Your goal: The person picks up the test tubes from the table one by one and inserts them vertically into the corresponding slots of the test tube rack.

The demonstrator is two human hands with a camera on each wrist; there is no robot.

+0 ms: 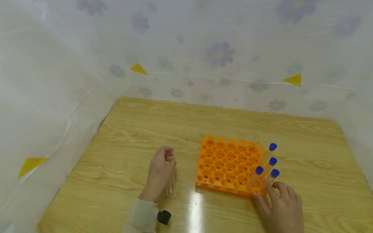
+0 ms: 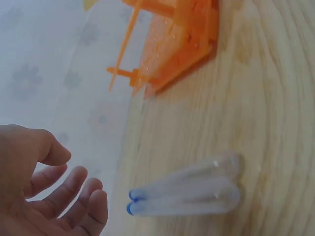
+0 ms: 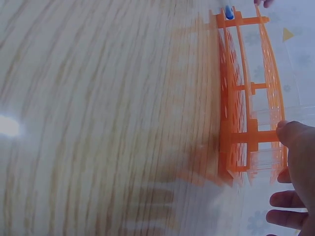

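An orange test tube rack (image 1: 229,166) sits on the table, with several blue-capped clear test tubes (image 1: 258,171) upright in its right end. My right hand (image 1: 286,214) grips the rack's front right corner, thumb on the front edge and index finger at the right side beside a tube. In the right wrist view that thumb presses the rack's upper plate (image 3: 268,54), while the other fingers extend below. To the left of the rack, my left hand (image 1: 161,170) hovers with loosely curled fingers, holding nothing. Two capped tubes (image 2: 197,199) lie side by side on the table near it.
The wooden table (image 1: 129,125) is enclosed by white floral sheeting (image 1: 196,36) at the back and sides. Yellow tape pieces (image 1: 293,79) mark the sheeting. A small black object (image 1: 164,217) is at the left cuff.
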